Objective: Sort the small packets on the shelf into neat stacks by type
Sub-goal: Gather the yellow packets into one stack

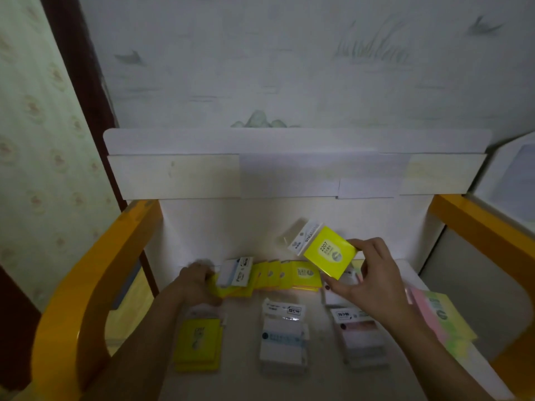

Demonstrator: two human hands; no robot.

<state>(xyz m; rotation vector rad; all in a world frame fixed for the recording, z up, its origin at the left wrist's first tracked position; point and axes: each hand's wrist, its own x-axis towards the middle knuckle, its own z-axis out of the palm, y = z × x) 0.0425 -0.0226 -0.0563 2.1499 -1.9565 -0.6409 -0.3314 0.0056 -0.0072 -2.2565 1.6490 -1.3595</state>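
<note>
My right hand (367, 273) holds a yellow sticky-note packet (328, 251) with a clear hang tab, lifted above the white shelf (246, 371). My left hand (195, 280) rests on the left end of a fanned row of yellow packets (289, 274), gripping yellow packets beside a white and blue packet (236, 272) that lies on them. Nearer to me lie three stacks: a yellow stack (199, 345) at left, a white and blue stack (283, 340) in the middle, a white and pink stack (360, 334) at right, partly hidden by my right arm.
A pink and pale green packet pile (443, 322) lies at the shelf's right edge. Orange side rails (95, 273) frame the shelf, the right rail (477, 224) too. A white back panel (289, 175) rises behind, with wallpapered wall beyond.
</note>
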